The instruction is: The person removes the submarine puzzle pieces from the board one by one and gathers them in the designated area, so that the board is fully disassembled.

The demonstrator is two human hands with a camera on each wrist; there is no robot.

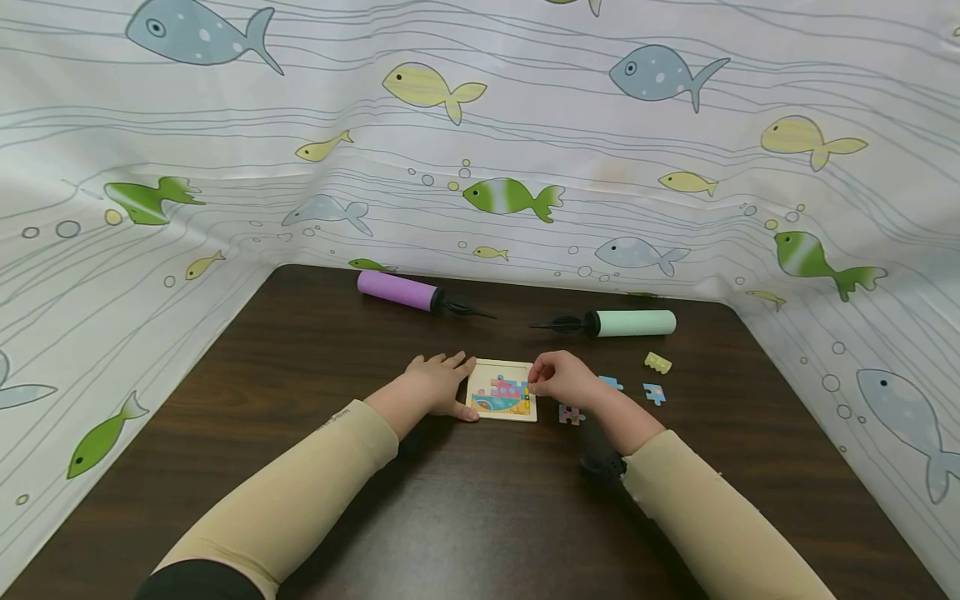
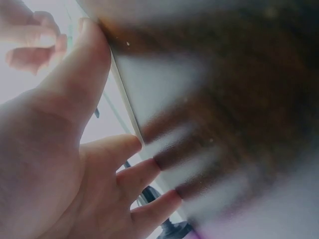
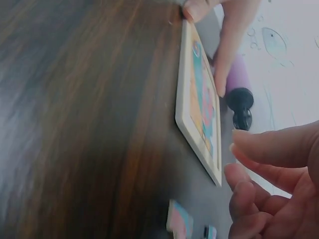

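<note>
A small pale-framed jigsaw board (image 1: 500,416) lies on the dark table, partly filled with pink, blue and yellow pieces. My left hand (image 1: 438,383) rests at its left side, fingers spread; in the left wrist view the thumb (image 2: 82,69) and fingers reach its edge. Over the board's right side is my right hand (image 1: 562,379), its fingertips drawn close together. In the right wrist view those fingertips (image 3: 241,137) are above the board (image 3: 187,117), and no piece shows clearly between them. A pink puzzle piece (image 1: 570,415) lies just below the right hand.
Blue puzzle pieces (image 1: 654,393) and a yellow toy block (image 1: 657,362) lie to the right. Behind the board are a purple hand pump (image 1: 397,290) and a mint-green hand pump (image 1: 636,323). A fish-patterned curtain (image 1: 420,167) surrounds the table's far side and ends.
</note>
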